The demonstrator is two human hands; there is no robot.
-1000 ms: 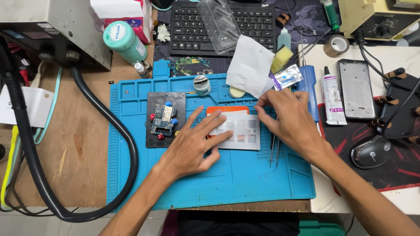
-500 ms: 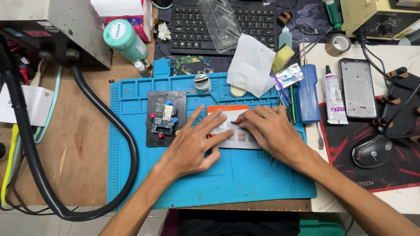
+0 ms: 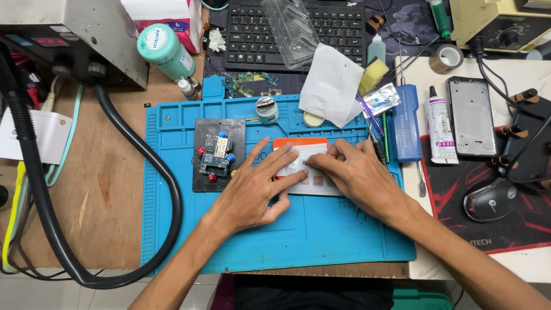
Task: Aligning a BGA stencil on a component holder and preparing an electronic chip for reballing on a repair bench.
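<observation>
Both hands press on a flat white rectangular card with an orange top edge [image 3: 304, 166], which lies on the blue silicone work mat [image 3: 321, 241] in the middle of the counter. The left hand [image 3: 252, 192] lies flat with its fingers spread, the fingertips pinning the card's left part; it grips nothing. The right hand [image 3: 356, 175] rests on the card's right part with its fingers drawn together, the fingertips meeting near the card's middle, seemingly pinching or peeling something small there; what sits between them is too small to tell.

Just left of the left hand stands a dark square fixture holding a small green circuit board with red and blue knobs [image 3: 217, 155]. Just beyond the right hand lie thin tweezers and picks [image 3: 376, 135], a blue rectangular tool case [image 3: 406, 129] and a folded white paper sheet [image 3: 330, 86].

The step in hand looks like steadying the card while working at a small piece on its surface. The next move would call for keeping the left hand's downward pressure even so the card does not slide, and a fine, light pinch from the right hand.
</observation>
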